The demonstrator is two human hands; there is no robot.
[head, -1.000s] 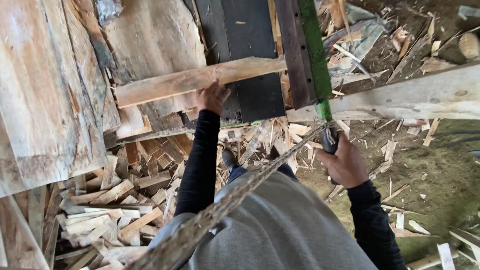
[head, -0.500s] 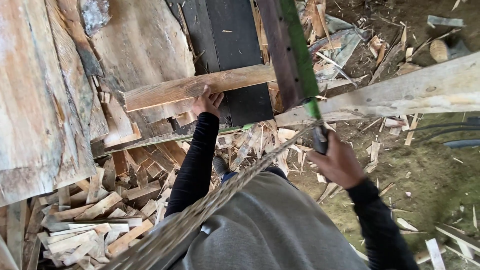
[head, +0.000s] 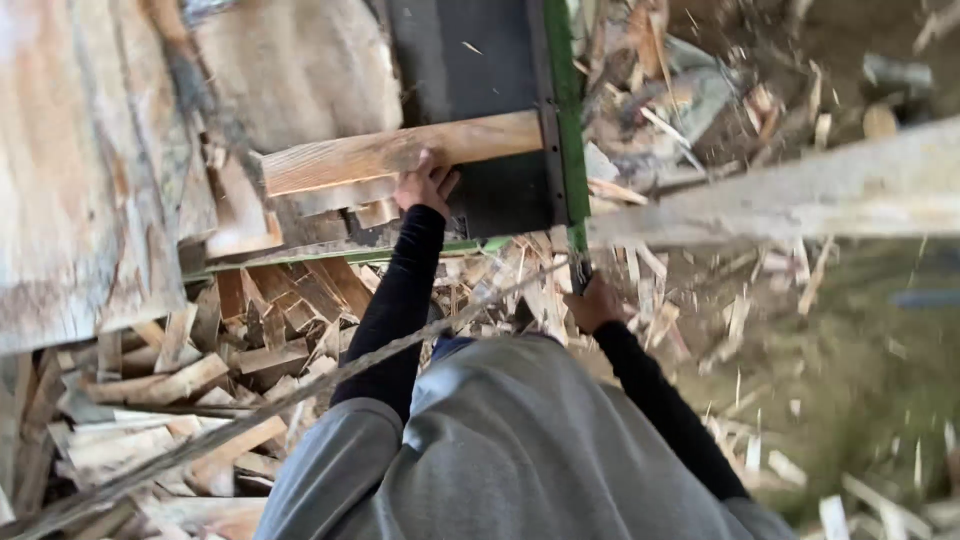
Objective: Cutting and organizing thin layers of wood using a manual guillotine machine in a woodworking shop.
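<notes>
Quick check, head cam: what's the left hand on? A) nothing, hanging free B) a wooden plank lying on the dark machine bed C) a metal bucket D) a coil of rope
B: the left hand presses on the pale wooden plank that lies across the dark machine bed, while the right hand grips a dark handle below the green bar.

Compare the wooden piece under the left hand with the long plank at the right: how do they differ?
The wooden piece under the left hand is short, warm orange-brown, and rests on the dark machine bed. The long plank is pale grey-white, much longer, runs to the picture's right edge, and no hand touches it. The right hand holds a dark handle instead. Both are sawn boards lying nearly in line.
</notes>
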